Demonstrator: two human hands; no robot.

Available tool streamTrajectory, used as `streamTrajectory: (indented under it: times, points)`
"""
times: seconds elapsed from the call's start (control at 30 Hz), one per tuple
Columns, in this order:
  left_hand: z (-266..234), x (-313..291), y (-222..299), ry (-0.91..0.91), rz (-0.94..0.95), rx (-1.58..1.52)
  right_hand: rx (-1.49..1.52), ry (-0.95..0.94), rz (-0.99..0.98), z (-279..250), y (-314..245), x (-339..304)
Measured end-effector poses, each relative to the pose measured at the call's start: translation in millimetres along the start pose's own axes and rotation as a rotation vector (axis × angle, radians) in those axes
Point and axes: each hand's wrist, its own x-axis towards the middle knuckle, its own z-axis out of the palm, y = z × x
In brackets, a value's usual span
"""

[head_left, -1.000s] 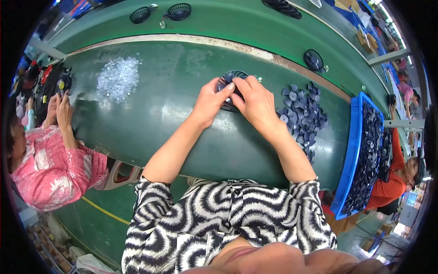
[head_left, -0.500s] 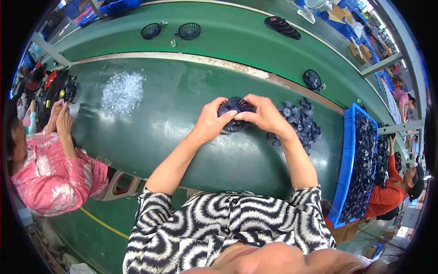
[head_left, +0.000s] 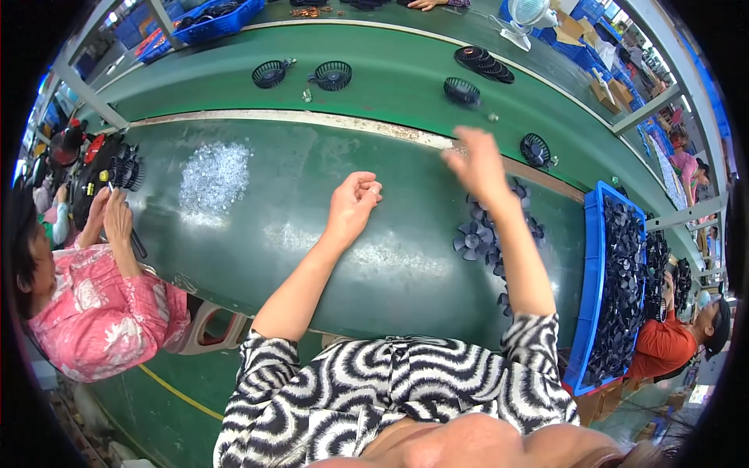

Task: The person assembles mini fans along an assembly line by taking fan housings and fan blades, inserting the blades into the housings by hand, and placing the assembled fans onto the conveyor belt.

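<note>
My right hand is raised over the far edge of the green worktable, its fingers slightly blurred and spread with nothing in them. Just beyond it, on the green conveyor belt, a round black fan housing looks smeared by motion. My left hand hovers above the middle of the table with its fingers curled in. Whether something small sits between its thumb and fingers cannot be made out. Under my right forearm lies a pile of dark fan blades, partly covered by the arm.
A blue crate full of dark fan blades stands at the right. Small clear pieces are heaped on the table's left. More housings and a black stack rest on the belt. Co-workers sit left, in pink, and right, in orange.
Both hands held a fan housing over the table before. It is out of them now, and one is on the belt beyond my right hand, which moved away and opened. My left hand drew back slightly.
</note>
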Motion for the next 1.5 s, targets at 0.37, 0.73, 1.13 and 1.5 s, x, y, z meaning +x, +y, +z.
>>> streamTrajectory:
  times: [0.37,0.73,1.13,1.5]
  points:
    - [24,-9,68,-0.144,0.068,0.239,0.289,-0.232,-0.120,55,-111,-133]
    - [-141,235,38,0.318,0.702,1.585,0.327,-0.226,-0.155,59,-118,-129]
    - [-25,249,26,-0.074,0.578,1.531,0.347,-0.240,-0.132,56,-103,-130]
    - [-76,199,47,0.019,0.694,1.560,0.363,-0.207,-0.167,61,-104,-145]
